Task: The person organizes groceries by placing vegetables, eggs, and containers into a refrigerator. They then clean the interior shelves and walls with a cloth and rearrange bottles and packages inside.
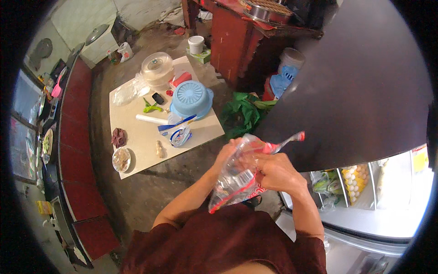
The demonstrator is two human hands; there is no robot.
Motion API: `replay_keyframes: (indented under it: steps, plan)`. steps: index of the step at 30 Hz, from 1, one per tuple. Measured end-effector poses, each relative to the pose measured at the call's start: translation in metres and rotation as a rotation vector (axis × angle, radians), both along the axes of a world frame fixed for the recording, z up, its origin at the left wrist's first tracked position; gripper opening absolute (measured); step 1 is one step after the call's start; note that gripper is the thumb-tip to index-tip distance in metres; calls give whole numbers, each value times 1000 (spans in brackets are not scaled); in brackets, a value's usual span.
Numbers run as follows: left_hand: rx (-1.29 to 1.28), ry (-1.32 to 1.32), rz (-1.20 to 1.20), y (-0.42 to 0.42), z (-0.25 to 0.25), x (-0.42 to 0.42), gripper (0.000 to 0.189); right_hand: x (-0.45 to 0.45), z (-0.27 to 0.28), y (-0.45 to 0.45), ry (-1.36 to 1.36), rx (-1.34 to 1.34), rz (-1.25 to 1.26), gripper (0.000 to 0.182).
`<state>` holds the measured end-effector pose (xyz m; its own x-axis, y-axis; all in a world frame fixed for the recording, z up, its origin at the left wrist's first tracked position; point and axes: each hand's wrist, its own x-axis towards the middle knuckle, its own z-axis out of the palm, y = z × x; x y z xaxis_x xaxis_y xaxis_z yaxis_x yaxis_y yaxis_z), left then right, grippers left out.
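Note:
A clear plastic bag (236,178) with red edging and a printed barcode is held up in front of my chest. My left hand (230,150) grips its far side, partly hidden behind the film. My right hand (277,171) is closed on the bag's upper part, fingers bent; a red-tipped strip of the bag sticks out beyond it. What the bag contains, if anything, cannot be told. Beyond my hands, on the pale table (137,137), stand a blue and white plastic package (179,135) and an upturned blue plastic basin (191,97).
The refrigerator at right stands open, its dark door (356,85) beside me and eggs (351,186) on a shelf. The table also bears green peppers (152,109), a ginger root (159,149) and a bowl (121,159). A green bag (243,113) lies on the floor.

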<state>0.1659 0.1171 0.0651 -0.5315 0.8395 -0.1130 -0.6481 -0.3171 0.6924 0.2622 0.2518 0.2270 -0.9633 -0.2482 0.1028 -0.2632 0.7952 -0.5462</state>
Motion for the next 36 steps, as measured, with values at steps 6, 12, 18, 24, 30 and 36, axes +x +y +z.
replay_keyframes:
  steps: [6,12,18,24,30,36]
  plan:
    - [-212,256,119,-3,5,6,47,-9,-75,-10,-249,201,127,30]
    - [-319,457,133,-44,-44,-12,36,-29,-97,-8,-27,192,161,29]
    - [-372,-161,527,-140,-7,-101,34,-68,-79,-10,-266,-908,-529,26]
    - [-401,-269,1188,-226,-82,-272,51,-99,-127,-41,-419,-973,-369,30]
    - [-1017,441,1234,-205,-80,-209,33,-123,-156,-83,-369,-617,-334,53]
    - [-373,246,472,-133,-39,-49,45,-136,-181,-108,-256,-306,-143,63]
